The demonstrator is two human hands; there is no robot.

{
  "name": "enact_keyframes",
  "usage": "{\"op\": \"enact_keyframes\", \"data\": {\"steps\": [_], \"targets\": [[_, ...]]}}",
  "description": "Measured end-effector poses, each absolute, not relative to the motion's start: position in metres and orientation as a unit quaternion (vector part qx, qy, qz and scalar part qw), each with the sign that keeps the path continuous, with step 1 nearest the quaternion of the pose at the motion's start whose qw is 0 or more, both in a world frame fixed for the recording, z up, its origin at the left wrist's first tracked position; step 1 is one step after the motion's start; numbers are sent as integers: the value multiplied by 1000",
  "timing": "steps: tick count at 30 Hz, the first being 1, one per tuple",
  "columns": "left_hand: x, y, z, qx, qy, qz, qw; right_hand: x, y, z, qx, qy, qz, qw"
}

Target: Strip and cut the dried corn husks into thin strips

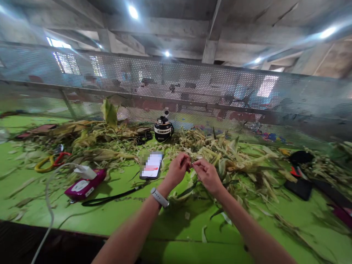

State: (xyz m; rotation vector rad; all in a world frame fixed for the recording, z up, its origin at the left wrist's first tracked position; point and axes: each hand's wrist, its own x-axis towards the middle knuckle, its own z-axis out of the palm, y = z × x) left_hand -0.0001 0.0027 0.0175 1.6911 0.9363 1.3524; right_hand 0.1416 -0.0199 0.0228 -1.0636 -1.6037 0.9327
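— While the left hand [178, 168] and right hand [207, 176] nearly meet above the green worktop [181, 227], what do they hold?

— Right thumb and finger pinch narrowly at a small piece [191, 164], too tiny to identify. Left fingers curl close beside it; whether they grip it, I can't tell.

— And the corn husks [243, 163]?

— Heaped just beyond the hands and to their right, with more at the left. A lit phone [152, 165] lies near the left hand; behind it stands a black bottle [162, 135].
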Motion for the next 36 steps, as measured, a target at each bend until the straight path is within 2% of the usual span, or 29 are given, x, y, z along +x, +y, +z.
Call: {"op": "enact_keyframes", "data": {"steps": [4, 8, 12, 15, 20, 28, 36], "targets": [[3, 1, 18, 653, 368, 538, 386, 141, -23, 27, -435, -674, 367, 471], [7, 5, 14, 580, 356, 574, 455, 136, -22, 24, -466, -638, 376, 483], [10, 7, 9, 526, 338, 595, 504, 133, -24, 20, -482, -630, 305, 526], [11, 5, 7, 513, 345, 601, 506, 132, -28, 21, -483, -662, 254, 513], [13, 2, 9, 534, 372, 617, 443, 131, -30, 24, -515, -649, 250, 501], [14, 5, 2, 595, 392, 604, 357, 136, -23, 15, -530, -716, 72, 449], [12, -1, 7, 666, 410, 577, 235, 138, -22, 13, -532, -717, 22, 449]]}}
